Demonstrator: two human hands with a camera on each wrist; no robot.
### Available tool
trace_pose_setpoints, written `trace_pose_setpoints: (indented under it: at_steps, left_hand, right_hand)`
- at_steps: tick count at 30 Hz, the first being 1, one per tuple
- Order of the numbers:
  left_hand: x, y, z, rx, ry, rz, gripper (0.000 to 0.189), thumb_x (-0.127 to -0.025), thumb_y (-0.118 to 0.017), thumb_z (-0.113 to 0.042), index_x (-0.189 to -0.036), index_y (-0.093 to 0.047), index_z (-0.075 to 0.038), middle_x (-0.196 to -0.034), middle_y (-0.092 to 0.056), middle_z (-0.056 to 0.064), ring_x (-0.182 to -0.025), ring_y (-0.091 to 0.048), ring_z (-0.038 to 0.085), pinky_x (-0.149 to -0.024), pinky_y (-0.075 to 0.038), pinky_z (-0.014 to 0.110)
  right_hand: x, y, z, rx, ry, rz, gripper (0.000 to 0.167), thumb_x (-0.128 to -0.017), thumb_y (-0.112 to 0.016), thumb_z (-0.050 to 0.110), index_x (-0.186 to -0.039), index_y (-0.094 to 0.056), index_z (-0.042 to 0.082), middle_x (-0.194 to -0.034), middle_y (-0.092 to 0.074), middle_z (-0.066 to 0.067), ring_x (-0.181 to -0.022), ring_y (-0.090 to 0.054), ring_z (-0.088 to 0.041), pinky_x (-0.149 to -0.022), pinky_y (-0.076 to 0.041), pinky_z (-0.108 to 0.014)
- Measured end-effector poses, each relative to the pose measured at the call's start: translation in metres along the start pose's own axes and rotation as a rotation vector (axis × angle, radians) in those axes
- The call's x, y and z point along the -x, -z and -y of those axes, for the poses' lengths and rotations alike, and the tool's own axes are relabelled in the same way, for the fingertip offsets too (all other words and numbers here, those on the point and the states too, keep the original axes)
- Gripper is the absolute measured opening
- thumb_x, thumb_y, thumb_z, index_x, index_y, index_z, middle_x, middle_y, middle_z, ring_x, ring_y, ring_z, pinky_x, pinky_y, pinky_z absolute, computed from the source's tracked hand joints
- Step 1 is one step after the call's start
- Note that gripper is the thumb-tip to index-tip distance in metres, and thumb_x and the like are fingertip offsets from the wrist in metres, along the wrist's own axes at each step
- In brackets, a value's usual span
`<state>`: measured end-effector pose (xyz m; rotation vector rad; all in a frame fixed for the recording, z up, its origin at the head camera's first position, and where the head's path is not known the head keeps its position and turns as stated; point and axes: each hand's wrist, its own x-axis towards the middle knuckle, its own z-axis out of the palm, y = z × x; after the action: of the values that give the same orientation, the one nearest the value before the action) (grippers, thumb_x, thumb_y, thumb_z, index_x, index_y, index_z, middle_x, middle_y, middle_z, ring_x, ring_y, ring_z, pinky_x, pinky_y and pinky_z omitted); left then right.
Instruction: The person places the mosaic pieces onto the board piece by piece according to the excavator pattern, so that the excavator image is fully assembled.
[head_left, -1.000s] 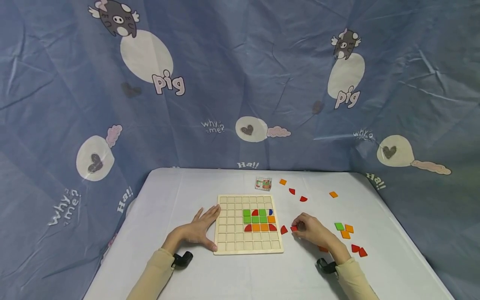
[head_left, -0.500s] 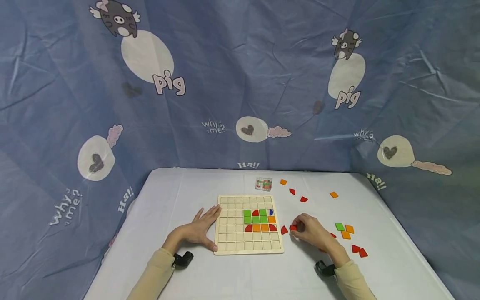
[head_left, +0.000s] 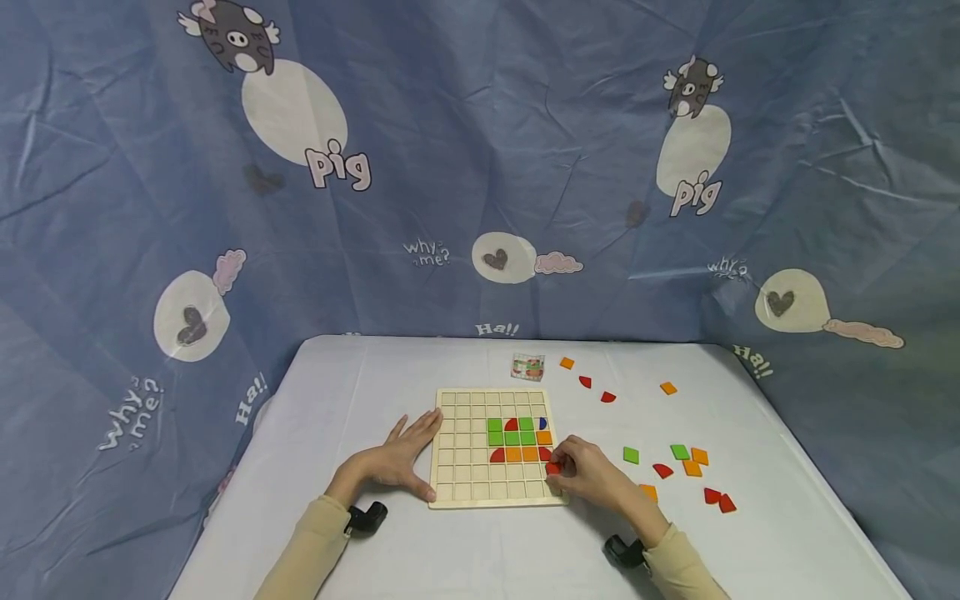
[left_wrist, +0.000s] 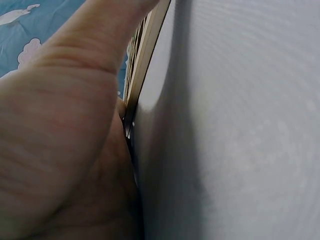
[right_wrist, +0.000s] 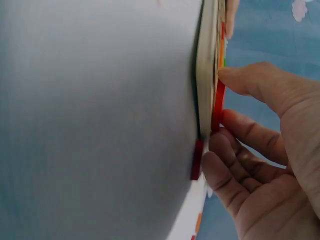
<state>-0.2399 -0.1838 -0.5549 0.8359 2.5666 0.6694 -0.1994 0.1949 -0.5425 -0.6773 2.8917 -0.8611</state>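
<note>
A wooden grid board (head_left: 461, 483) lies on the table, with green, orange, red and blue tiles set in several cells at its right. My left hand (head_left: 393, 458) rests against the board's left edge, fingers and thumb spread; the left wrist view shows the palm beside the frame (left_wrist: 145, 60). Over the right edge, my right hand (head_left: 596, 475) pinches a red tile (head_left: 553, 469) between thumb and fingers, just below the red quarter-round tile (head_left: 545, 454) in the lowest filled row. In the right wrist view the held red tile (right_wrist: 218, 102) stands close over the board's edge.
Loose tiles lie to the right: a green square (head_left: 631, 455), a red quarter-round (head_left: 663, 471) and several others. A patterned card (head_left: 528, 367) lies behind the board. Beside the board's edge, another red tile (right_wrist: 197, 160) shows under my right fingers.
My right hand has moved left with the red tile, from the table onto the board's right edge. A green square and a red tile it had covered now show. My left hand stays put.
</note>
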Motion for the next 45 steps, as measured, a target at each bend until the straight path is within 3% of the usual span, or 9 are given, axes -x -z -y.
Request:
trace_pose_setpoints:
  at_steps: [31,38,45]
  left_hand:
    - [0.001,0.002,-0.002,-0.012,-0.023,-0.002,0.134,-0.063,-0.081,-0.061,-0.155,-0.001,-0.004,-0.163,0.003,0.013,-0.151,0.002,0.033,-0.119,0.010,0.058]
    - [0.001,0.003,-0.004,0.000,-0.002,0.004,0.135,-0.062,-0.080,-0.064,-0.155,-0.001,-0.007,-0.164,0.004,0.010,-0.151,0.003,0.029,-0.119,0.011,0.056]
    - [0.003,0.002,-0.004,0.004,-0.009,-0.003,0.135,-0.062,-0.080,-0.064,-0.155,-0.002,-0.006,-0.164,0.003,0.011,-0.151,0.002,0.030,-0.119,0.011,0.056]
  right_hand:
    - [-0.004,-0.002,0.000,-0.040,-0.015,0.008,0.017,-0.081,-0.078,0.026,-0.090,-0.067,0.016,-0.085,-0.056,0.009,-0.074,-0.050,-0.003,-0.063,-0.047,-0.017]
    - [0.003,0.015,-0.013,-0.092,-0.053,-0.029,0.013,-0.083,-0.076,0.022,-0.092,-0.068,0.018,-0.085,-0.058,0.010,-0.074,-0.052,-0.004,-0.063,-0.048,-0.017]
    - [0.021,0.043,-0.042,-0.073,-0.131,-0.135,0.014,-0.083,-0.075,0.011,-0.095,-0.067,0.014,-0.084,-0.058,0.009,-0.075,-0.051,-0.007,-0.064,-0.047,-0.018]
